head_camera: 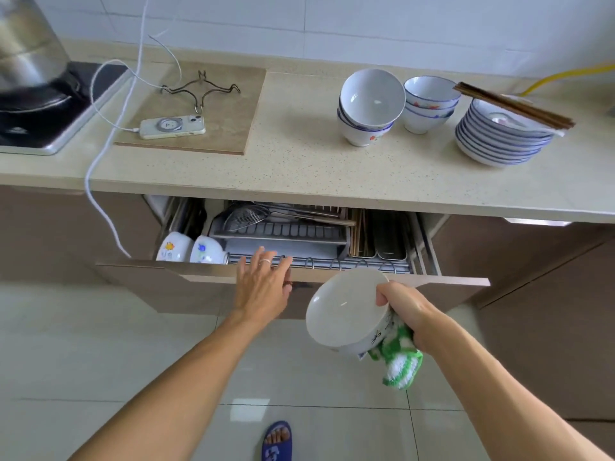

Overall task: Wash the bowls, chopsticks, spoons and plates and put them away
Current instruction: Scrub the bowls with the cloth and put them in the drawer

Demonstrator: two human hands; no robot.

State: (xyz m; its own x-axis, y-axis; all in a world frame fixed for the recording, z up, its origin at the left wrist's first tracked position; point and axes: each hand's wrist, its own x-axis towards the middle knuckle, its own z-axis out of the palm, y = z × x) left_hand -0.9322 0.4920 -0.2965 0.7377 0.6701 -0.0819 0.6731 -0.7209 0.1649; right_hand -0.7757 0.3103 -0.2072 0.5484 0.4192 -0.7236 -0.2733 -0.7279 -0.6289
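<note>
With only two bowls (189, 250) racked in the open drawer (299, 277), the right hand (404, 306) gripped another bowl (346, 311) and a cloth (399, 361), the left hand (263, 284) lay open on the drawer front, and stacked bowls (396, 104), plates (499, 141) and chopsticks (512, 106) waited on the bench (299, 154), so most putting away seemingly remained.

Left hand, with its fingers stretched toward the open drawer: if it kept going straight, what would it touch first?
Probably the wire rack along the drawer's front edge. The left hand points up and forward over the drawer front, fingertips already at the rack's rail. Depth is unclear, so it may be touching.
</note>
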